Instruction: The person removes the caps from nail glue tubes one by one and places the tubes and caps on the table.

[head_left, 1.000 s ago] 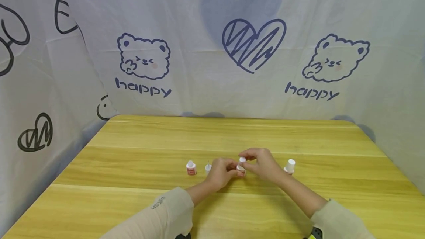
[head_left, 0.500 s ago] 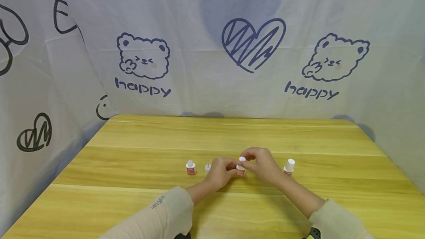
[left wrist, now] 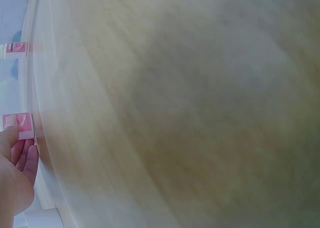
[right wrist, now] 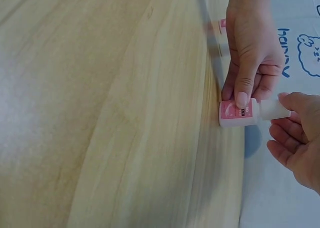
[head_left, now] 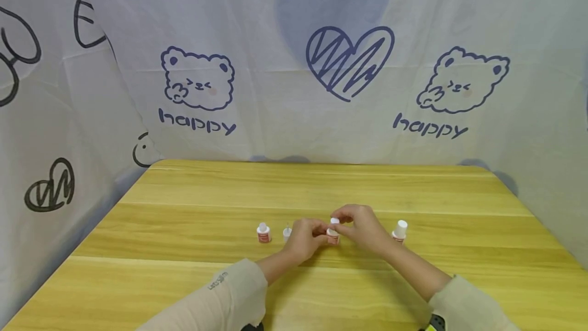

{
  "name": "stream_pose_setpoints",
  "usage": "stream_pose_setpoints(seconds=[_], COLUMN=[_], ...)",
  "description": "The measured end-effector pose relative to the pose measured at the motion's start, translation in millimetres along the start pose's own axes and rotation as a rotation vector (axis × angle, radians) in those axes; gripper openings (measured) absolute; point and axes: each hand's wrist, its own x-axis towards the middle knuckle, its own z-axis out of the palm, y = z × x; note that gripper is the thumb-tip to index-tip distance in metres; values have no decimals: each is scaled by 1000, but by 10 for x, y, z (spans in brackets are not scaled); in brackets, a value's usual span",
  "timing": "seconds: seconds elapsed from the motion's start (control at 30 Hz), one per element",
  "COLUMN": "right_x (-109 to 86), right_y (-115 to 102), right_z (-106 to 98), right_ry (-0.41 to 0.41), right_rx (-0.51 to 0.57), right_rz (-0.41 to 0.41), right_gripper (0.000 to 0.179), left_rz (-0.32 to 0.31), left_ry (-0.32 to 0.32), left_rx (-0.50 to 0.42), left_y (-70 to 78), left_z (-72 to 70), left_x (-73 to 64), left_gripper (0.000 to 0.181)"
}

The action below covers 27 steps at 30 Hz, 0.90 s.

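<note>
A small white bottle with a pink label (right wrist: 235, 121) stands on the table between my two hands. Thumb and fingers of my left hand (head_left: 304, 241) grip its body low down, close to the tabletop. From the other side my right hand (head_left: 366, 230) pinches the bottle's white cap (right wrist: 273, 109) between thumb and fingers. The cap sits at the top of the bottle, in line with it. In the left wrist view my left hand (left wrist: 17, 175) shows its thumb across the pink label, while the cap is out of frame.
Left of my hands stands a similar bottle (head_left: 264, 234) with its nozzle bare. Beside it a white cap (head_left: 287, 233) has a thin pin pointing up, partly behind my left hand. A capped bottle (head_left: 400, 230) stands behind my right forearm. A printed cloth (head_left: 275, 116) hangs behind the table.
</note>
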Motion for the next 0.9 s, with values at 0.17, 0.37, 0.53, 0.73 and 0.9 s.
stream_pose_setpoints(seconds=[0.17, 0.37, 0.53, 0.73, 0.9], right_x=[0, 1, 7, 5, -3], right_y=[-9, -19, -24, -30, -25], right_z=[-19, -32, -41, -30, -10], right_ry=[-25, -36, -39, -23, 22], right_rx=[-6, -10, -9, -8, -22], right_rz=[0, -20, -46, -2, 43], right_gripper=[13, 17, 18, 20, 19], left_rz=[3, -11, -8, -14, -16], left_ry=[4, -1, 0, 1, 10], left_rx=[3, 12, 17, 6, 22], left_y=[1, 7, 10, 20, 24], left_z=[1, -1, 2, 1, -3], left_x=[-4, -5, -4, -6, -15], left_gripper=[18, 17, 17, 17, 16])
